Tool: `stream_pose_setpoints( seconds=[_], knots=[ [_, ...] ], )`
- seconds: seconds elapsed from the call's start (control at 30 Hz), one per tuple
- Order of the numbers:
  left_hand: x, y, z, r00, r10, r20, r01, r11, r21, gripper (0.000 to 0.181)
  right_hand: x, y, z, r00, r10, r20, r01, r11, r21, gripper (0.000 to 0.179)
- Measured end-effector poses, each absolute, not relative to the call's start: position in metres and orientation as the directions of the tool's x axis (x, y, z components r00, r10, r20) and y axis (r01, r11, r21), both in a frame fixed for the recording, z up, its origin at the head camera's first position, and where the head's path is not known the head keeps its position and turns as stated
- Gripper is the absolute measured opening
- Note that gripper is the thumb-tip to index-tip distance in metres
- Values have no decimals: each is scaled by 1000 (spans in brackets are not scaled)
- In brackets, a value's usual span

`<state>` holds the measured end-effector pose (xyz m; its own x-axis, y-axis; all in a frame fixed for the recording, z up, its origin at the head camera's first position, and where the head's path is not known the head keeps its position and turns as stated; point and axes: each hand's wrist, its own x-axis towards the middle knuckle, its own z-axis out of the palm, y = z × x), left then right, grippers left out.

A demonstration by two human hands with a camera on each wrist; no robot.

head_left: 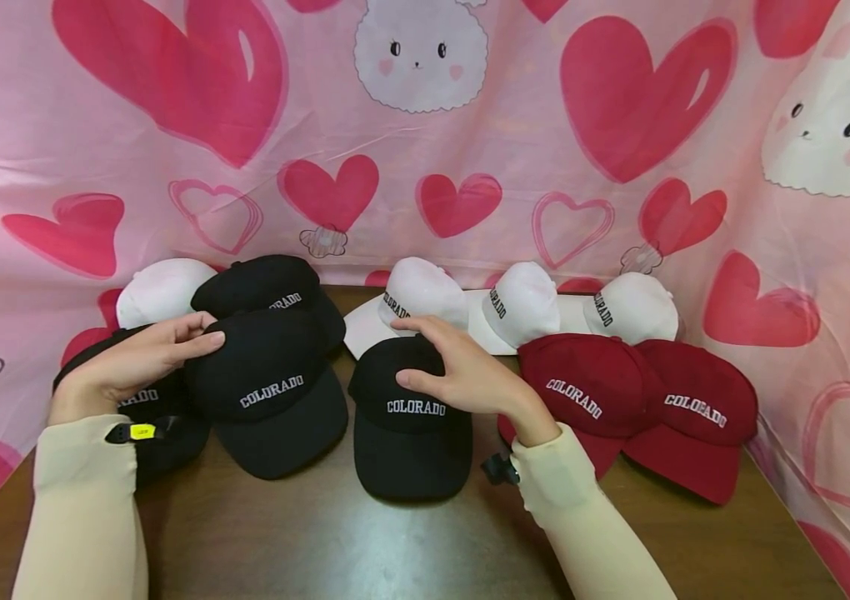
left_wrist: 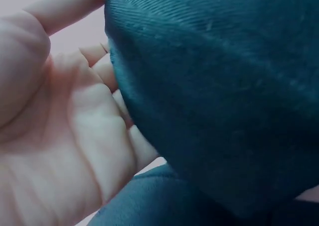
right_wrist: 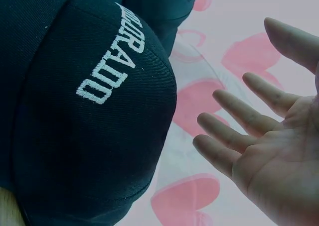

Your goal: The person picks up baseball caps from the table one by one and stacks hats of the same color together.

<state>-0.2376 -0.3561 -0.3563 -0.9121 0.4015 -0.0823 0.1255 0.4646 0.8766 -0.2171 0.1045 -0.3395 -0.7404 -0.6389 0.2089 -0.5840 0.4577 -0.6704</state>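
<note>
My left hand [head_left: 132, 358] pinches the upper left edge of a black baseball cap [head_left: 267, 354] with white COLORADO lettering, thumb in front and fingers behind it. In the left wrist view, dark cloth [left_wrist: 209, 96] fills the right side, with the fingers partly hidden behind it. My right hand [head_left: 462, 367] is over the right side of another black cap [head_left: 412, 446], brim toward me. The right wrist view has this hand [right_wrist: 269, 141] with fingers spread, apart from the lettered black cap [right_wrist: 104, 131]. Behind the held cap is a black cap [head_left: 256, 279]; another [head_left: 170, 429] lies under my left wrist.
Three white caps [head_left: 425, 287] line the back of the brown table [head_left: 395, 550]. A further white cap [head_left: 166, 287] sits at the back left. Two dark red caps [head_left: 695, 392] overlap at the right. A pink heart-patterned cloth [head_left: 515, 125] hangs behind.
</note>
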Motion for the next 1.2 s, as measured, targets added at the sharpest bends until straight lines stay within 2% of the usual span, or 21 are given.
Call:
stream_pose_setpoints(
  seconds=[0.27,0.67,1.03,1.2],
  knots=[
    [-235,-345,-344,-887,462,-6,174,346,922,9,-218,106,-339,-747,-634,199,-574,465,-674,70],
    [-219,-318,-319,-842,527,120,241,166,956,13,-218,113,-333,-754,-603,261,-590,447,-672,65],
    [-218,-284,-309,-803,576,152,307,181,934,9,-220,114,-333,-751,-590,296,-606,440,-662,65],
    [-221,-269,-312,-796,586,150,295,160,942,8,-221,115,-334,-746,-587,314,-610,412,-677,65]
  ],
)
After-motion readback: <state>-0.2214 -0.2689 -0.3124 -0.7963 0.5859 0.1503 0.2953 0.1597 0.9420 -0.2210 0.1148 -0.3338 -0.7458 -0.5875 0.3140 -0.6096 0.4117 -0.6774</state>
